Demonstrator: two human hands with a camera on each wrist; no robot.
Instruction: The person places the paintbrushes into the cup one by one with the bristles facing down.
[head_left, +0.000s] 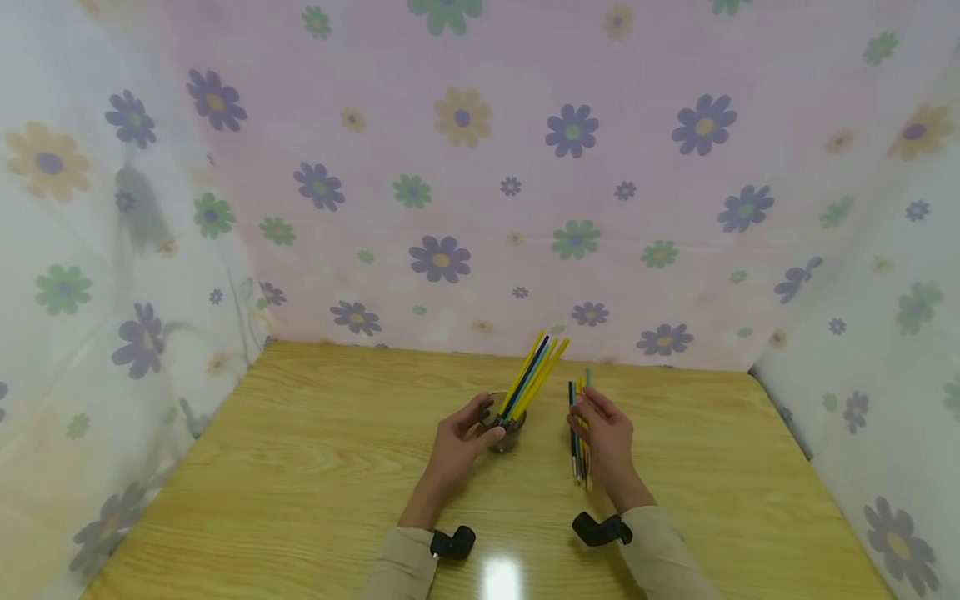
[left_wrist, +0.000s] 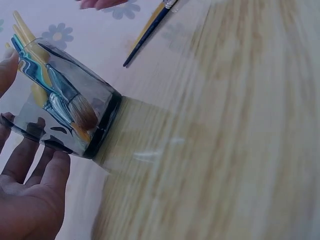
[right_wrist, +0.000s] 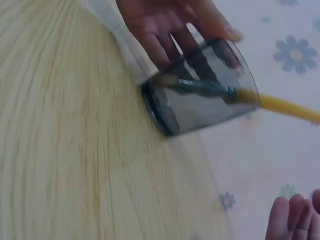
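A dark-tinted clear glass [head_left: 504, 444] stands on the table, and several paintbrushes [head_left: 534, 379] with yellow, navy and teal handles lean in it, bristles down. My left hand [head_left: 455, 446] holds the glass, its fingers along one side and thumb near the rim. Through the wall of the glass [left_wrist: 102, 100], brown bristles [left_wrist: 82, 112] show in the left wrist view. A second group of paintbrushes [head_left: 576, 454] lies to the right, bristles towards me. Over it is my right hand [head_left: 607, 437]; in the right wrist view its fingers [right_wrist: 295, 212] look nearly straight, with nothing visible between them.
The wood-grain table [head_left: 322, 467] reaches back to a flower-printed curtain [head_left: 517, 208], which also hangs at both sides. Black wrist cameras [head_left: 453, 543] sit at both sleeve cuffs. A bright light reflection lies on the table near its front.
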